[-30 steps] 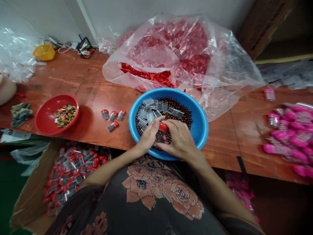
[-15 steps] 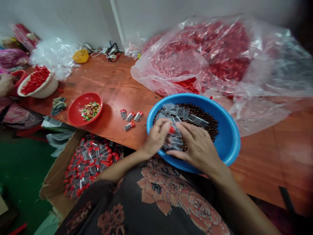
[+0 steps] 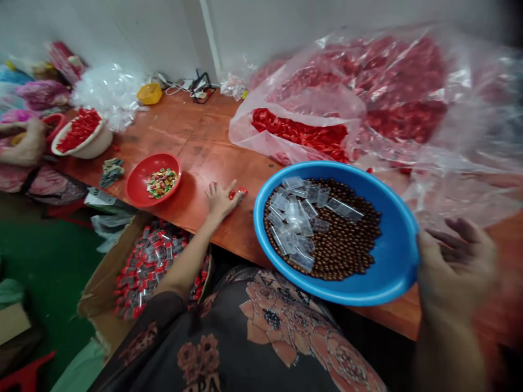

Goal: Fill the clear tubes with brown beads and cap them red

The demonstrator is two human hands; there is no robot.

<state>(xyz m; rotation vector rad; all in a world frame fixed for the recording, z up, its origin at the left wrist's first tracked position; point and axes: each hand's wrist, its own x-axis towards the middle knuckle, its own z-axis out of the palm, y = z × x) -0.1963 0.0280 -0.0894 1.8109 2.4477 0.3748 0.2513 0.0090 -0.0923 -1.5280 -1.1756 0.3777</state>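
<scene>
A blue basin (image 3: pixel 394 261) stands on the table in front of me. In it lie small brown balls (image 3: pixel 347 247) and a heap of clear plastic cases (image 3: pixel 294 218). My left hand (image 3: pixel 220 202) reaches over the tabletop with its fingers spread, covering small red-capped containers (image 3: pixel 237 193), only partly visible. At the basin's right rim is my right hand (image 3: pixel 455 267), fingers apart and thumb against or very close to the rim; nothing shows in its grasp. Below the table edge, a cardboard box (image 3: pixel 96 296) holds many filled red-capped containers (image 3: pixel 153 261).
Left of my hand sits a red bowl (image 3: pixel 134 188) of wrapped sweets. A large clear bag (image 3: pixel 245 128) of red parts spreads behind the basin. Farther left are a grey-green cloth (image 3: pixel 111 172), a white bowl (image 3: pixel 87 144) of red pieces and another person's hand (image 3: pixel 30 144).
Both hands have left the inside of the basin. The left went to the containers on the table, the right to the basin's right rim. The red-capped piece has left my fingers.
</scene>
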